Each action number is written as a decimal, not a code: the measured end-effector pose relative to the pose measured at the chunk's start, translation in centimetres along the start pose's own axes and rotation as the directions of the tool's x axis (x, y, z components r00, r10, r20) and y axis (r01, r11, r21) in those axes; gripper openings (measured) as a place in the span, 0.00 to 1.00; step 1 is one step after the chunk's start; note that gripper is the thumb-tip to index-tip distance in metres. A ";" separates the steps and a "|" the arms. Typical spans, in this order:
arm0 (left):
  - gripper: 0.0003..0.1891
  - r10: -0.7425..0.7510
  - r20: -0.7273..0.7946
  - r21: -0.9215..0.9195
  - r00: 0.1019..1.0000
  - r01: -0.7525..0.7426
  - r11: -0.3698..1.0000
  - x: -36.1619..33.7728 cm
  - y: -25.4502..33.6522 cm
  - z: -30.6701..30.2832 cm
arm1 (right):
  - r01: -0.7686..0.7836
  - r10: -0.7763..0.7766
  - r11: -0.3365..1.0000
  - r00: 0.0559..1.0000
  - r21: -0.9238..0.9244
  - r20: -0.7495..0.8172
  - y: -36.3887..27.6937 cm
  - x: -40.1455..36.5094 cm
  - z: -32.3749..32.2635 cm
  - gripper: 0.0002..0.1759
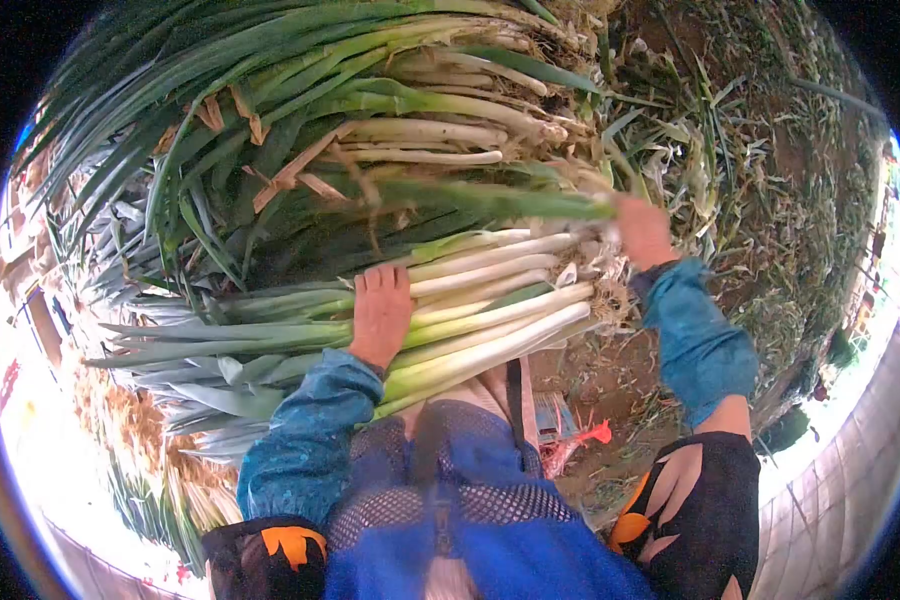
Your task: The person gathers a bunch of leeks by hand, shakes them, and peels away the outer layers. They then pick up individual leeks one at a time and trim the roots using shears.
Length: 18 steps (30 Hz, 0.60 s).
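On leek bundle [470, 310]: left hand [382, 315] flat, fingers straight together; right hand [642, 232] against root ends [602, 292], grip unclear.

I'm outdoors on a farm plot, at a spot where harvested green onions are piled and cleaned. A big heap of green onions [300, 130] fills the space in front of me, white stalks and hairy roots to the right, dark leaves trailing left. A smaller bundle [480, 320] lies nearest me. The ground [610, 380] is bare brown soil, and beyond the heap it is littered with stripped leaves and skins [760, 170]. A scrap of red plastic [595, 435] lies in the dirt. Bright daylight comes in at the edges. I wear blue sleeve covers [700, 340] and a blue mesh garment [450, 490], field-work clothing. A block-paved or tiled surface [840, 480] shows at the lower right.
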<state>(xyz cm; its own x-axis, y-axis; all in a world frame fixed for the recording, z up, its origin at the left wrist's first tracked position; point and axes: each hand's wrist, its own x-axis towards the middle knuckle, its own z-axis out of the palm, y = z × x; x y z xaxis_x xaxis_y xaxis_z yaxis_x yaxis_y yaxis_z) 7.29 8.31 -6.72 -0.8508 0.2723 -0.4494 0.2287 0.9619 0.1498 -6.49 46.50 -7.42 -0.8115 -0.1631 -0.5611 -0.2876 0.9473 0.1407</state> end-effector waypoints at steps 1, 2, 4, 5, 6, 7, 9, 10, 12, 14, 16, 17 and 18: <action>0.20 0.021 0.001 -0.014 1.000 -0.021 1.000 -0.1 0.0 0.4 | -0.057 0.050 0.990 0.997 -0.129 -0.054 3.4 -0.5 0.1 0.13; 0.19 0.040 -0.004 -0.025 0.999 -0.040 0.999 0.0 -0.3 1.0 | -0.065 0.080 0.996 0.950 0.060 -0.301 10.2 0.2 5.0 0.11; 0.16 0.067 -0.036 -0.057 0.997 -0.069 0.996 -0.3 -0.8 1.1 | -0.412 0.381 0.903 0.899 -0.123 -0.216 20.1 -0.6 4.1 0.11; 0.14 0.075 -0.071 -0.083 0.995 -0.081 0.993 -0.3 -0.7 0.7 | -0.510 0.491 0.860 0.832 -0.006 -0.259 22.6 -2.3 1.0 0.14; 0.12 0.083 -0.103 -0.112 0.991 -0.094 0.989 -0.4 -0.6 0.6 | -0.553 0.493 0.821 0.813 -0.145 -0.308 25.6 -3.0 -0.5 0.16; 0.11 0.085 -0.096 -0.099 0.992 -0.095 0.991 -0.6 -0.4 0.9 | -0.587 0.486 0.761 0.798 -0.277 -0.357 27.5 -3.6 -1.6 0.19; 0.09 0.086 -0.090 -0.064 0.992 -0.092 0.994 -0.4 -0.4 1.7 | -0.371 0.252 0.881 0.893 -0.293 -0.374 22.3 -3.3 -4.9 0.20; 0.09 0.079 -0.082 -0.066 0.993 -0.085 0.994 -0.5 -0.3 1.7 | -0.253 0.126 0.919 0.915 -0.302 -0.383 17.0 -2.7 -6.9 0.22; 0.09 0.066 -0.069 -0.064 0.995 -0.070 0.995 -0.6 -0.2 1.6 | 0.021 -0.028 0.999 0.964 -0.028 -0.264 6.4 -0.4 -5.9 0.26; 0.09 0.068 -0.090 -0.079 0.994 -0.075 0.994 -0.8 -0.1 1.0 | 0.276 -0.250 0.932 0.959 0.234 -0.133 -4.9 1.2 -2.5 0.39; 0.08 0.064 -0.102 -0.070 0.993 -0.071 0.995 -0.9 -0.1 1.3 | 0.448 -0.442 0.835 0.892 0.320 -0.096 -14.3 1.6 -1.3 0.45; 0.08 0.066 -0.097 -0.075 0.993 -0.073 0.994 -0.8 0.0 1.2 | 0.348 -0.424 0.861 0.894 0.372 0.146 -18.3 1.9 -3.4 0.42; 0.08 0.066 -0.092 -0.081 0.994 -0.073 0.994 -0.9 0.1 0.9 | 0.337 -0.398 0.867 0.912 0.368 0.103 -20.7 2.2 -1.7 0.39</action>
<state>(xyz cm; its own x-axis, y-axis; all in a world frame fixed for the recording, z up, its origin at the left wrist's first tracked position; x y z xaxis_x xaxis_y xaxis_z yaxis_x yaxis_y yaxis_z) 8.52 8.13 -7.08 -0.8737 0.3315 -0.3560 0.2511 0.9342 0.2535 -3.24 26.05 -10.18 -0.5735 -0.4971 -0.6512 -0.3352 0.8676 -0.3672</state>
